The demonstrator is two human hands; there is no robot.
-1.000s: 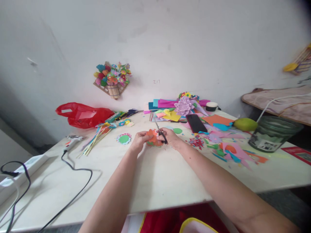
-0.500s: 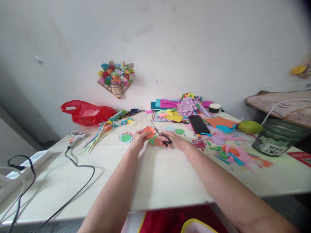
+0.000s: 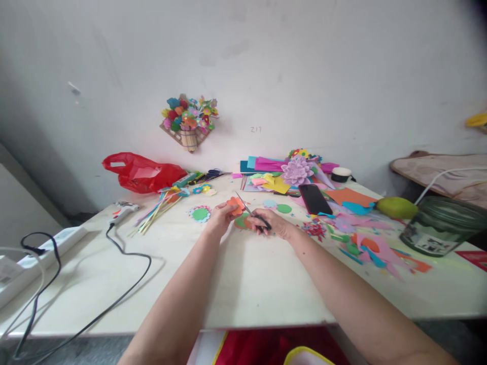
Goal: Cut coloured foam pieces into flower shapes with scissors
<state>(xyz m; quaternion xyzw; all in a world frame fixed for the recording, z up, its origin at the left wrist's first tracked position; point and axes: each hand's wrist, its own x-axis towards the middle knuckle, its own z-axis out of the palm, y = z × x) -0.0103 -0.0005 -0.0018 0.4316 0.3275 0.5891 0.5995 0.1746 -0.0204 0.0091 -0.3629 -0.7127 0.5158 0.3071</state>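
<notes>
Pinched in my left hand (image 3: 221, 218) is an orange flower cutout (image 3: 236, 205) with scalloped edges. My right hand (image 3: 273, 223) is closed around the black handles of a pair of scissors (image 3: 248, 209). Their blades point up and left, right beside the cutout's edge; whether they touch it I cannot tell. Beneath my hands lie green and orange round pieces (image 3: 241, 222), partly covered. A green disc with a scalloped multicoloured border (image 3: 200, 214) rests left of my left hand. Beyond my right hand are a green disc (image 3: 283, 208) and a light blue one (image 3: 270, 204).
A glue gun (image 3: 125, 213) with its cord lies left, near a white power strip (image 3: 57, 248). Further back are a red plastic bag (image 3: 142, 175) and thin sticks (image 3: 160, 210). To the right sit a phone (image 3: 315, 199), coloured scraps (image 3: 375, 246), a green fruit (image 3: 395, 208) and a glass jar (image 3: 437, 228).
The view has shifted slightly, so most things sit a little further right. Both hands keep their holds, with the scissor blades still beside the orange cutout.
</notes>
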